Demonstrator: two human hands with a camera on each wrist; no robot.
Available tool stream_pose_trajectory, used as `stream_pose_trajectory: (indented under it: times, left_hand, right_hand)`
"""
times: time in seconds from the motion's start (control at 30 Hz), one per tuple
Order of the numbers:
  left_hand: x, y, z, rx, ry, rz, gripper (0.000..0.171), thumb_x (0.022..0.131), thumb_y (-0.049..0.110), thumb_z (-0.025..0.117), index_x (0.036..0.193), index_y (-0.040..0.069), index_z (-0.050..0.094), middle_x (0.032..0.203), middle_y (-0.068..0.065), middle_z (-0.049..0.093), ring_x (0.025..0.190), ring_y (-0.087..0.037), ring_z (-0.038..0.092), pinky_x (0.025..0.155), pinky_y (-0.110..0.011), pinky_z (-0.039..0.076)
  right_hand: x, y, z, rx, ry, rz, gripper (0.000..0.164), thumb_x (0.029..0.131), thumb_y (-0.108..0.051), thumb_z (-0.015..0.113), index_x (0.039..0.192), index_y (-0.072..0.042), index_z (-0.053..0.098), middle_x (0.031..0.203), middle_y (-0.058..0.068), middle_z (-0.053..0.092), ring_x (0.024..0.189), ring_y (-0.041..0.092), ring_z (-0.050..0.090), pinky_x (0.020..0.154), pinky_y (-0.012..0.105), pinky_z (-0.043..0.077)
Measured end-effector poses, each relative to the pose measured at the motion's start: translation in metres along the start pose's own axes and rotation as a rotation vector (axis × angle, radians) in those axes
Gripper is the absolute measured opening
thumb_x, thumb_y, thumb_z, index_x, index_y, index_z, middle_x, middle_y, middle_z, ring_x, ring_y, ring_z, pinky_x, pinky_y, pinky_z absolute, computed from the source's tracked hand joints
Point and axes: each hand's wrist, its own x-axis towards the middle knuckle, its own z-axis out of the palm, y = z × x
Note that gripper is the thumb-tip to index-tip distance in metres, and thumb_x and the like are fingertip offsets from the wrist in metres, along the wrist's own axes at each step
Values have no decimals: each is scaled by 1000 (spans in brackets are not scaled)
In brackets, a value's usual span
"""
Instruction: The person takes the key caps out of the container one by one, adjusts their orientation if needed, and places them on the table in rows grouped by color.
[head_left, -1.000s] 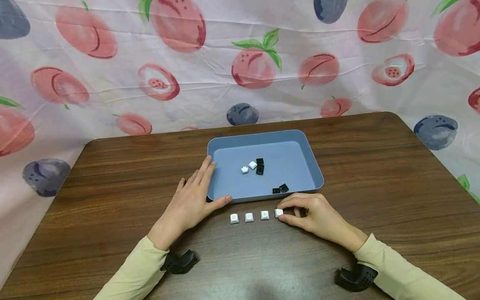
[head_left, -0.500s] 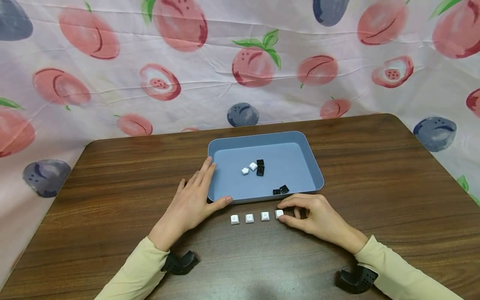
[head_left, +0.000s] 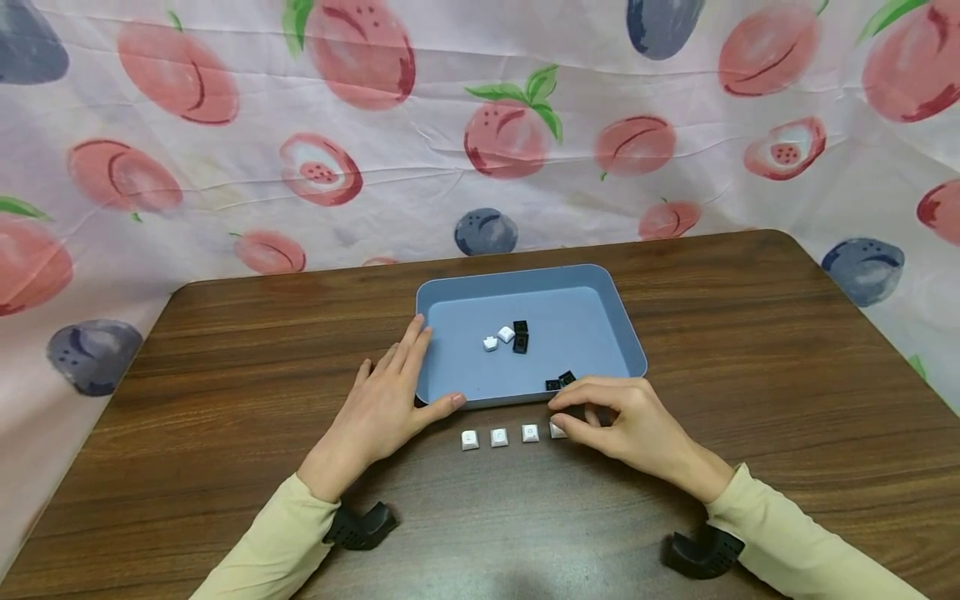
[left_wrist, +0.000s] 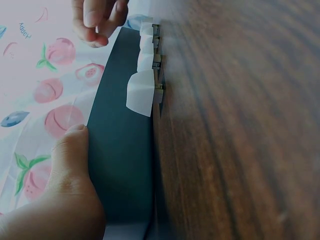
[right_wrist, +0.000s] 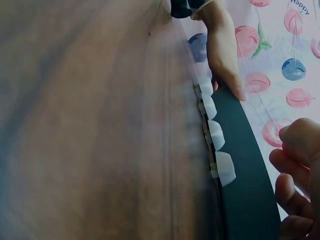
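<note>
Several white keycaps (head_left: 530, 433) stand upright in a row on the table, just in front of a blue tray (head_left: 630, 325). My right hand (head_left: 637, 425) hovers over the row's right-end keycap (head_left: 557, 432) and partly covers it in the head view. In the right wrist view, its loosely bent fingers (right_wrist: 295, 165) are raised clear of that keycap (right_wrist: 225, 169) and hold nothing. My left hand (head_left: 382, 408) rests against the tray's left side with fingers extended, its thumb along the front rim. Inside the tray lie two white keycaps (head_left: 506, 334) and several black keycaps (head_left: 521, 343).
The brown wooden table (head_left: 300, 333) extends around the tray on all sides. Behind it hangs a fruit-printed cloth (head_left: 420, 167). Black wrist-worn devices (head_left: 360, 527) sit under both sleeves.
My right hand has let go of the right-end keycap and risen slightly off it. The keycap stays in the row. My left hand has not moved.
</note>
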Motion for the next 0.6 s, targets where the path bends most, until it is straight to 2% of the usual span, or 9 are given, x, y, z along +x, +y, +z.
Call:
stream_pose_trajectory:
  times: [0.27, 0.43, 0.6]
  left_hand:
    - [-1, 1, 0, -11, 1, 1, 101, 94, 67, 59, 164, 9, 17, 173, -5, 5, 149, -43, 35, 111, -75, 26]
    - [-1, 1, 2, -9, 4, 4, 101, 93, 67, 59, 164, 9, 18, 173, -4, 5, 148, -44, 35, 110, -75, 27]
    - [-1, 1, 2, -5, 11, 5, 101, 93, 68, 58, 164, 9, 18, 173, -5, 5, 148, -44, 36, 110, -75, 27]
  right_hand:
    - [8, 3, -3, -33, 28, 7, 24, 81, 4, 81, 100, -10, 79, 95, -1, 75, 61, 1, 50, 54, 16, 42]
    - [18, 7, -6, -64, 28, 54, 20, 83, -1, 81, 100, -12, 79, 93, -5, 74, 62, 2, 52, 52, 21, 43]
    - [34, 11, -8, -116, -16, 128, 17, 86, -9, 81, 103, -10, 80, 92, -3, 75, 65, 0, 55, 52, 21, 40]
